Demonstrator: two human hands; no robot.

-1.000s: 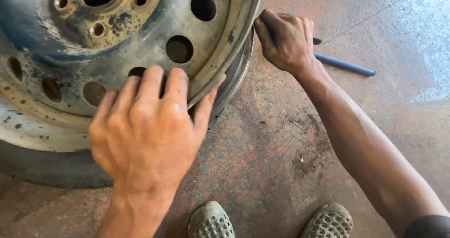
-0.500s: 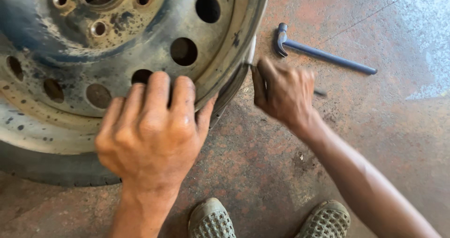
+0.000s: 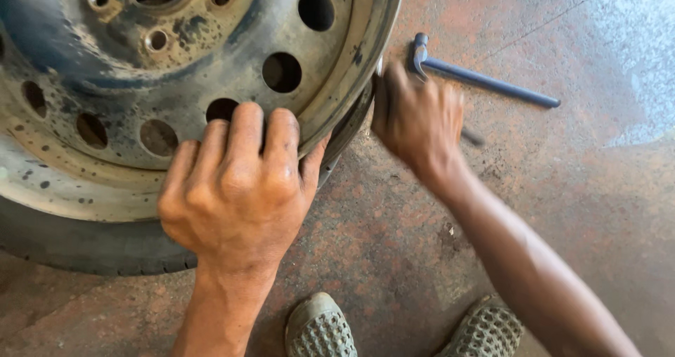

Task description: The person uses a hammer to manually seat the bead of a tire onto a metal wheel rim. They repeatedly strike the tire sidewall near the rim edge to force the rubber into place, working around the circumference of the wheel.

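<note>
Left hand (image 3: 235, 188) is pressing flat on the steel wheel (image 3: 176, 97), fingers spread, steadying it on the floor; right hand (image 3: 418, 121), blurred, is curling at the rim edge, grip unclear, near the tyre iron (image 3: 485, 81)

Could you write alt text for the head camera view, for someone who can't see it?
A person's left hand presses flat on a worn steel wheel rim lying on a reddish concrete floor, while the blurred right hand is at the rim's edge by the tyre. A blue metal bar lies beyond; two shoes show below.
</note>
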